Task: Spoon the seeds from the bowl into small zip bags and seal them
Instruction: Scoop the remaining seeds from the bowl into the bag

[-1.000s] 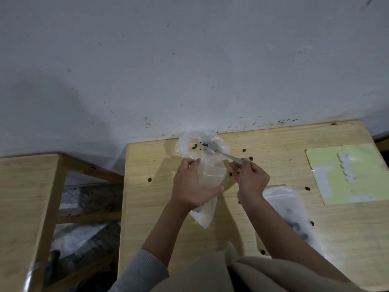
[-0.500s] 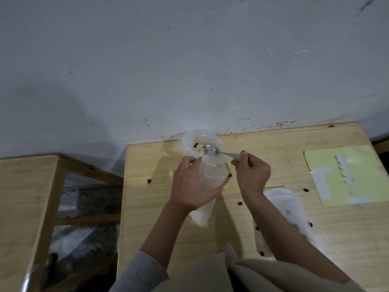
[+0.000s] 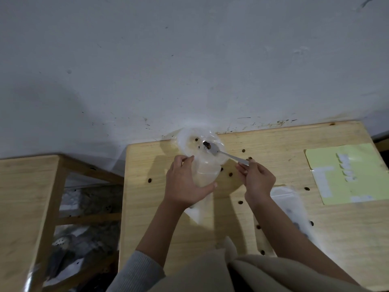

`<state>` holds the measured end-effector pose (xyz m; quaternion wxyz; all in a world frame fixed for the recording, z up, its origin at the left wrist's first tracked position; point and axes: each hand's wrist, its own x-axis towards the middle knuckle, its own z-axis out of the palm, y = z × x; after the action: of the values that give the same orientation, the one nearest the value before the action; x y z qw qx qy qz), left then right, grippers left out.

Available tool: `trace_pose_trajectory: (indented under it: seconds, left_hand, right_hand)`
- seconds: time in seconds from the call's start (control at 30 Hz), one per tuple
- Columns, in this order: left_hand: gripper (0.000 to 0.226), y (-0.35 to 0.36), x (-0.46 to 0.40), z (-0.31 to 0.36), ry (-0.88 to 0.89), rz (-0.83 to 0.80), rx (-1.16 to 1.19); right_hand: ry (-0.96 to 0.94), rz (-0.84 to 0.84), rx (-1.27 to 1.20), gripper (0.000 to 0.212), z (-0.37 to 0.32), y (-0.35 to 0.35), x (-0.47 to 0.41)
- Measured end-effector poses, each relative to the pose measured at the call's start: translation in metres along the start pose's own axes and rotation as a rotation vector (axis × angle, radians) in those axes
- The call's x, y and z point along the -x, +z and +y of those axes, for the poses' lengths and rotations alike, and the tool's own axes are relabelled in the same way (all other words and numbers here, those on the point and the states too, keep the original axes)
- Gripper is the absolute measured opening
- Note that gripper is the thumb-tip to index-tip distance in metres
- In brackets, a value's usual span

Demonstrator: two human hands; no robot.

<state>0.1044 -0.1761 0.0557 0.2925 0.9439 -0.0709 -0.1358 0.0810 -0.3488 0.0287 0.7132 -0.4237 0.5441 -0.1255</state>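
The left hand point(image 3: 185, 186) gripped a clear zip bag point(image 3: 205, 172) upright over the wooden table point(image 3: 273, 224), thumb and fingers curled round it. The right hand point(image 3: 257, 180) pinched the handle of a spoon point(image 3: 223, 153), whose seed-laden head sat in the translucent bowl point(image 3: 189, 140) at the table's far edge, just beyond the bag's mouth.

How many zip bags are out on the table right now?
2: one zip bag held by the left hand, another zip bag flat under the right forearm. More may be hidden.

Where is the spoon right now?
In the head view, the spoon is pinched by the right hand, its seed-loaded tip over the clear bowl near the wall.
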Motion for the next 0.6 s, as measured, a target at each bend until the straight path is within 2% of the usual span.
trace_pose_trajectory:
  seconds: [0.27, 0.6]
  left_hand:
    - [0.096, 0.000, -0.002, 0.001, -0.019, 0.010, 0.009]
    - [0.101, 0.003, -0.003, -0.009, -0.055, -0.044, -0.058]
  right_hand:
    - [-0.190, -0.066, 0.158, 0.021, -0.010, -0.019, -0.009]
    - [-0.205, -0.050, 0.102, 0.024, -0.026, -0.033, -0.008]
